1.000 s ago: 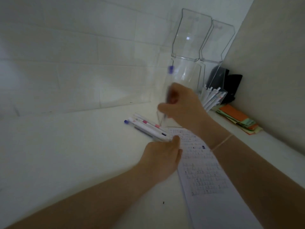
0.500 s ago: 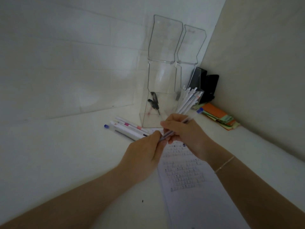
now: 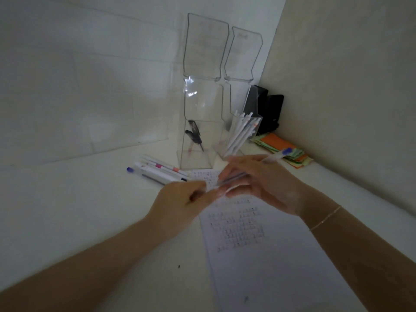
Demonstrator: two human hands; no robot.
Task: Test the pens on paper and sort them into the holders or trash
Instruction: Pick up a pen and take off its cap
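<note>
Loose pens point(image 3: 157, 171): lay on the worktop point(image 3: 67, 210) at 10 o'clock of the hands, likely awaiting testing.
Left hand point(image 3: 180, 203): pinched the pen's tip end, probably uncapping.
Pen point(image 3: 273, 157): over the paper point(image 3: 270, 255).
Right hand point(image 3: 263, 185): fingers curled around the barrel.
Holders point(image 3: 198, 145): at 12 o'clock.

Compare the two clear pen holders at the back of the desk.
The left holder has only a couple of dark pens leaning inside; the right holder is packed with white pens. The left holder looks taller and stands nearer the loose pens on the desk; the right holder looks shorter and sits beside the orange paper stack. Both are clear, open-topped and upright.
</note>
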